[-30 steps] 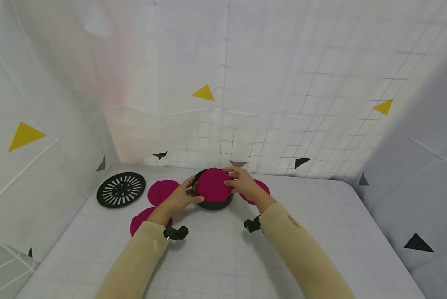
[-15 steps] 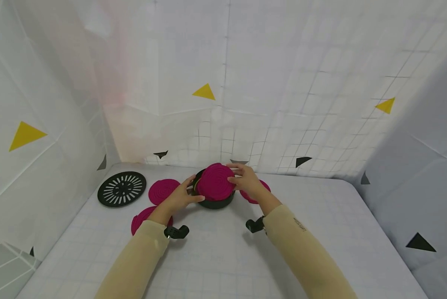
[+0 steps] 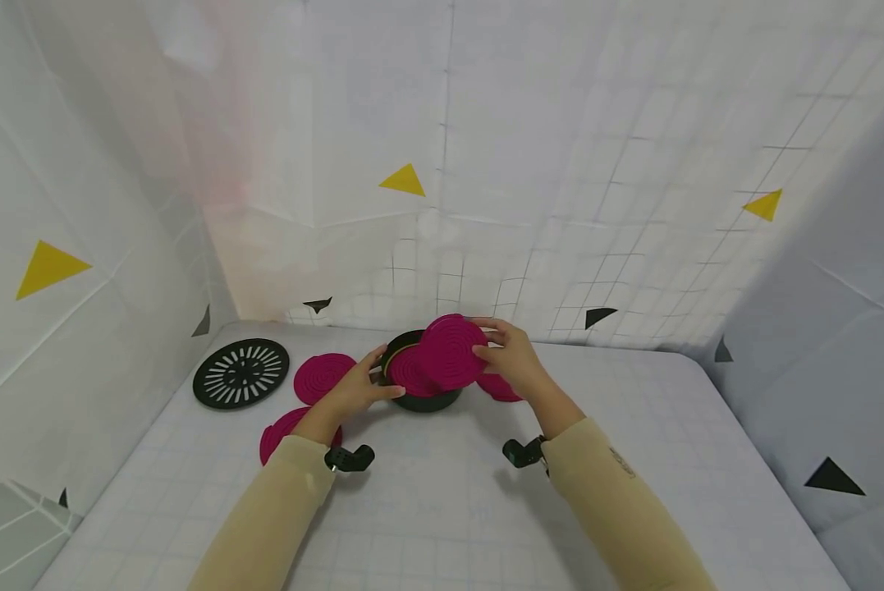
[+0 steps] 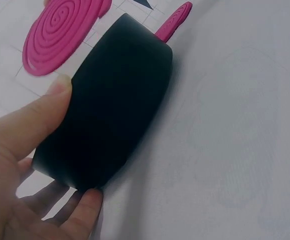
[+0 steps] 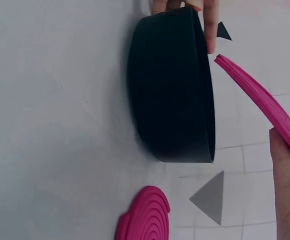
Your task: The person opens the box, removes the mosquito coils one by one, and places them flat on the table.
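My left hand (image 3: 356, 390) grips the near-left side of a dark round holder (image 3: 427, 404), thumb at its rim and fingers around its wall in the left wrist view. Inside the holder, a pink spiral coaster (image 3: 409, 373) shows, partly covered by the one above. My right hand (image 3: 515, 361) pinches another pink spiral coaster (image 3: 452, 353) by its right edge. This coaster is tilted and raised over the holder's right side; in the right wrist view, the held coaster (image 5: 262, 100) appears edge-on, apart from the holder's rim (image 5: 210, 100).
Left of the holder lie two pink coasters, one farther back (image 3: 323, 377) and one nearer coaster (image 3: 282, 431) partly behind my left wrist. A black slotted disc (image 3: 240, 373) lies at the far left. Another pink coaster (image 3: 499, 387) lies right of the holder, beneath my right hand.
My right hand has lifted the pink coaster up and to the right from the holder, uncovering another pink coaster inside. My left hand stays in place on the holder.
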The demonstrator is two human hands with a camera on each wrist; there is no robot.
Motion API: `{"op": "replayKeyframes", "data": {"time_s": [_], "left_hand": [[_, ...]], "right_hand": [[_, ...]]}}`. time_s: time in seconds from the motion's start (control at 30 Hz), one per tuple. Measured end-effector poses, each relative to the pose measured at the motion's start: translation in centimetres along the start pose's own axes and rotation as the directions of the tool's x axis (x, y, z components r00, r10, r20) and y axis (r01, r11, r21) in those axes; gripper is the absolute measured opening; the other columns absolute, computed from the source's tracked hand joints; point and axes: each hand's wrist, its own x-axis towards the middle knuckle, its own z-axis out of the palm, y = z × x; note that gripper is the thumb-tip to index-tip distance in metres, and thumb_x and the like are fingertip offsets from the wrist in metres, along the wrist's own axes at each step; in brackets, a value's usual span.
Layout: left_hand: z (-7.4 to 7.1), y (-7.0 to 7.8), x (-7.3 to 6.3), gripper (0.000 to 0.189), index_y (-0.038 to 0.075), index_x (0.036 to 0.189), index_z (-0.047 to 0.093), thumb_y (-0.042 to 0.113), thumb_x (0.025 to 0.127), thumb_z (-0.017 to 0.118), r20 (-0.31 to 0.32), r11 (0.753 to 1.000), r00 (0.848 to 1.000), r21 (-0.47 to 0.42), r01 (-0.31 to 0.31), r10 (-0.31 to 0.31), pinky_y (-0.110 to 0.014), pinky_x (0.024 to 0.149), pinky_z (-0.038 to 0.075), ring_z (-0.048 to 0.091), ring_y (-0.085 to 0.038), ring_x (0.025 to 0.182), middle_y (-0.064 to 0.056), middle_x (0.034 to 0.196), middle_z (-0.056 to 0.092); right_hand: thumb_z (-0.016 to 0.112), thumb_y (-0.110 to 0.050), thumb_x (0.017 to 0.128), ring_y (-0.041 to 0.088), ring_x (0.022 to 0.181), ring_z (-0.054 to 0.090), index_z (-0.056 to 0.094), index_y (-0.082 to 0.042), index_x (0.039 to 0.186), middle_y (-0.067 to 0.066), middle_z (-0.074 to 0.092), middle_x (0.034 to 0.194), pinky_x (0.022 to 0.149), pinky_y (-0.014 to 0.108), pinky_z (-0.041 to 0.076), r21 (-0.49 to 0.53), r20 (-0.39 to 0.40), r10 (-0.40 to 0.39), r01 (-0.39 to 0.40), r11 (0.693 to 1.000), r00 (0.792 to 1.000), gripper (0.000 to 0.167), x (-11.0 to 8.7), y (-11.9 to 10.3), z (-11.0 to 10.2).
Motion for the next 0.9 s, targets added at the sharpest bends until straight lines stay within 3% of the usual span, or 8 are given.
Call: {"op": "replayKeyframes", "data": {"time_s": [0.3, 0.63, 0.9], "left_hand": [[0.0, -0.3, 0.2, 0.102, 0.022, 0.161, 0.018, 0.027, 0.084, 0.084, -0.005, 1.000, 1.000, 0.028, -0.004, 0.004, -0.055, 0.110, 0.038, 0.027, -0.037, 0.148, -0.011, 0.165, 0.019], [-0.1, -0.3, 0.2, 0.106, 0.023, 0.162, 0.016, 0.033, 0.081, 0.085, 0.001, 1.000, 1.000, 0.025, -0.005, 0.005, -0.057, 0.109, 0.038, 0.027, -0.036, 0.148, -0.010, 0.166, 0.018], [0.0, 0.0, 0.0, 0.104, 0.021, 0.162, 0.015, 0.028, 0.084, 0.083, 0.008, 1.000, 1.000, 0.017, 0.000, 0.000, -0.058, 0.109, 0.037, 0.025, -0.038, 0.148, -0.013, 0.166, 0.017]], "right_hand": [[0.067, 0.000, 0.095, 0.022, 0.101, 0.070, 0.054, -0.013, 0.143, 0.017, 0.062, 0.131, 0.079, 0.034, 0.060, -0.042, -0.066, -0.032, 0.030, 0.999, 0.997, 0.052, -2.3, -0.5, -2.2], [0.065, 0.000, 0.096, 0.018, 0.103, 0.068, 0.048, -0.009, 0.148, 0.022, 0.058, 0.134, 0.080, 0.031, 0.059, -0.013, -0.112, -0.047, 0.046, 0.999, 0.993, 0.055, -4.3, 0.1, -4.6], [0.065, -0.001, 0.096, 0.012, 0.100, 0.068, 0.045, -0.007, 0.149, 0.024, 0.055, 0.136, 0.080, 0.031, 0.059, -0.016, -0.154, -0.045, 0.044, 0.999, 0.987, 0.057, -5.5, 1.1, -6.5]]}}
